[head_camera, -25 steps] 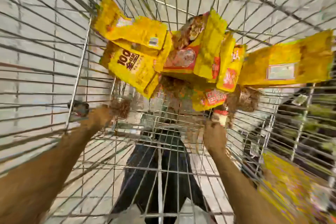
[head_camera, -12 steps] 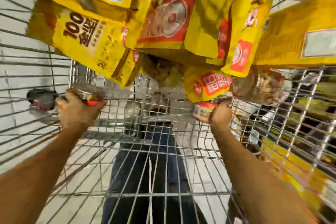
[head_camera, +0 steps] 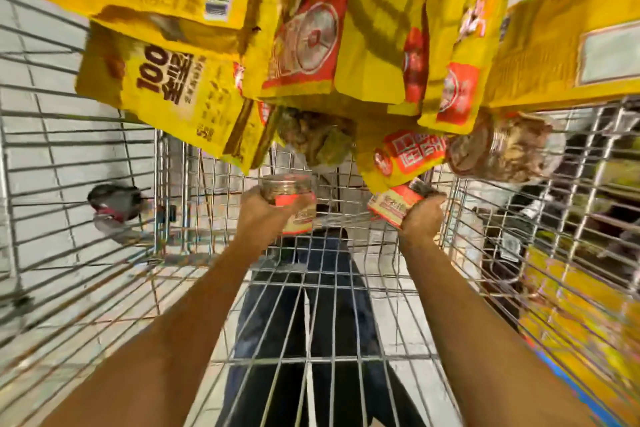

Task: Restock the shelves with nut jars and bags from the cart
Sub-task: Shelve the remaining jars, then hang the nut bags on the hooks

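Observation:
I look down into a wire cart (head_camera: pixel 346 329). My left hand (head_camera: pixel 258 215) grips a clear nut jar with a red label (head_camera: pixel 294 203) near the cart's middle. To the right, my right hand (head_camera: pixel 420 218) grips a second red-labelled nut jar (head_camera: pixel 398 203) at the foot of the pile. Several yellow nut bags (head_camera: pixel 374 45) are heaped at the far end, one marked "100" (head_camera: pixel 166 94). More clear nut jars (head_camera: pixel 505 149) lie under the bags, another of them (head_camera: pixel 315 139) just above my left hand.
The cart's wire sides rise on the left (head_camera: pixel 69 156) and right (head_camera: pixel 571 218). A cart wheel (head_camera: pixel 116 201) shows through the left side. Yellow packages (head_camera: pixel 581 322) sit outside on the right. My dark trousers (head_camera: pixel 311 305) and the light floor show through the cart bottom.
My left hand has carried its jar from the cart's left side to the middle. My right hand has drawn its jar slightly out from under the bags. The view has moved closer to the pile.

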